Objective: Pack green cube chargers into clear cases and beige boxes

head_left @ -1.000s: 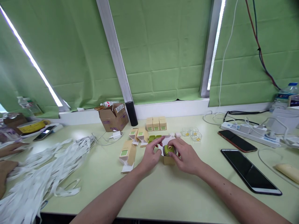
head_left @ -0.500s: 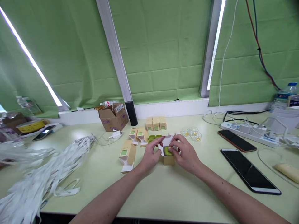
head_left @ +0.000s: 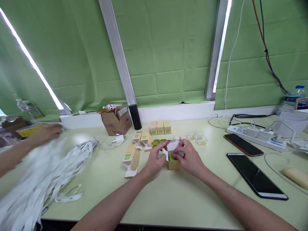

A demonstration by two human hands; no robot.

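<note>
In front of me stands a small open cardboard box (head_left: 174, 165), its white inner flaps raised. My left hand (head_left: 155, 162) steadies it from the left, with index finger and thumb at the side flap. Above the opening, my right hand (head_left: 190, 160) has its fingertips closed on a small rounded green case (head_left: 171, 157), which sits mostly inside the box. More green cases (head_left: 156, 141) lie just behind my left hand. Clear little containers with yellow centres (head_left: 201, 141) are grouped behind my right hand.
Open small boxes (head_left: 131, 157) lie to the left; three closed ones (head_left: 160, 127) stand at the back. A brown carton (head_left: 116, 121) and black cylinder (head_left: 135, 117) are behind. Phones (head_left: 257, 176) and a power strip (head_left: 257, 138) lie right. Another person's hand (head_left: 48, 133) lifts white straps (head_left: 64, 173).
My right hand has lowered the green case deeper into the box. My left hand stays in place. At the left, another person's arm has come into view, pulling up white straps.
</note>
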